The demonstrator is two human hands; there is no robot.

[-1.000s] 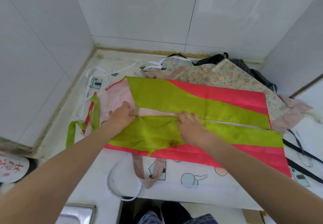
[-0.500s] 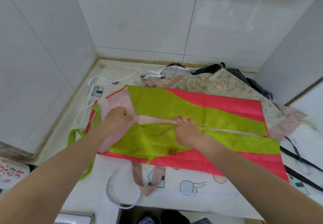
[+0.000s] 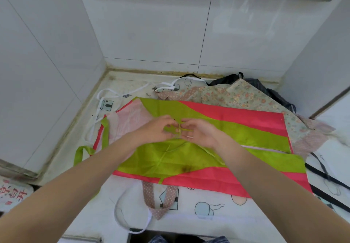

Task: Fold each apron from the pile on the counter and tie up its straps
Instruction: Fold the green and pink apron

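Green and pink apron (image 3: 236, 129) spread flat mid-bench, thin slick fabric, folded into a long band with lime panels meeting along the middle and hot-pink strips on the outer edges. Dark smudge on the lime part near the 6 o'clock edge. Pale see-through pink bit at the 9 o'clock end, plus a wide lime loop strap (image 3: 80, 152) flopping off toward 8 o'clock.

Left hand (image 3: 157, 131) and right hand (image 3: 200, 132) raised just above the apron's centre, close together. Each grip pinching thin lime straps (image 3: 180, 130), narrow cords crossing between the fingertips, one trailing down past the right wrist toward 5 o'clock. Fingers curled, thumbs tucked in.

Floral apron (image 3: 246, 96) underneath at 1 o'clock, soft matte cotton with small orange blossoms, polka-dot trim poking out. Dark crumpled fabric (image 3: 255, 85) behind it against the wall. White cartoon-print cloth (image 3: 208, 210) under everything, covering the bench, with doodle outlines. White cord straps (image 3: 106, 98) looping at 10 o'clock, another white loop (image 3: 132, 222) at 6 o'clock beside a polka-dot strap (image 3: 159, 201) folded into a V. Black straps (image 3: 325, 178) at 4 o'clock. Glossy white tiles (image 3: 151, 34) all around.
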